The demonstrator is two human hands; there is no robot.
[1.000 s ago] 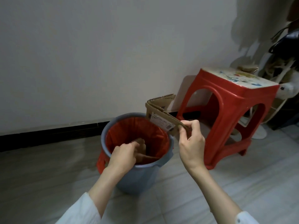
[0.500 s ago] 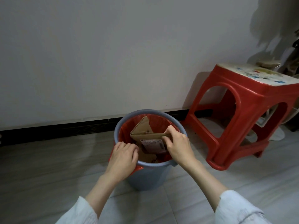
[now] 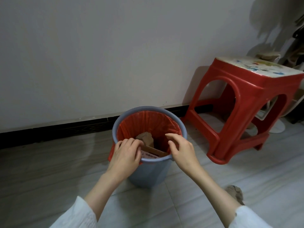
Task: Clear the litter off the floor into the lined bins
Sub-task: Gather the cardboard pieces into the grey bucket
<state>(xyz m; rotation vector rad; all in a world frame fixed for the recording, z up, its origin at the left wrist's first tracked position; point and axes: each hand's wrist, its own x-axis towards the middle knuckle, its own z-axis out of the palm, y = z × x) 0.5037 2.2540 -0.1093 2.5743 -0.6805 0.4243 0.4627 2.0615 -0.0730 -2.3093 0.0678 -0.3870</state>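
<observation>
Blue plastic is forming the round bin (image 3: 148, 175), which is standing on the grey tiled floor (image 3: 49, 178) near the dark skirting at the foot of the white wall (image 3: 115, 46). A red liner (image 3: 144, 122) is covering the inside of the bin and is folding over its rim on the left side. Inside the liner a flattened cardboard piece (image 3: 154, 152) with a white printed label is lying close to the near wall of the bin, and a crumpled brown paper lump (image 3: 145, 139) is sitting behind it, deeper in the bin.

In the head view, the left hand (image 3: 125, 157) is resting over the near left part of the rim. Its fingers (image 3: 131, 143) are lying close together, slightly bent, and their tips are touching the top edge of the cardboard piece; I cannot tell if they are really pinching it. The right hand (image 3: 182, 150) is hovering over the near right part of the rim, with its fingers loosely spread and curved and holding nothing, just beside the right end of the cardboard.

A red plastic stool (image 3: 243, 102) with a pale printed seat is standing to the right of the bin, next to the wall. On the floor near the right forearm, another crumpled brown lump (image 3: 234, 192) is lying, well apart from the bin. White sleeves (image 3: 79, 214) are showing at the bottom edge.
</observation>
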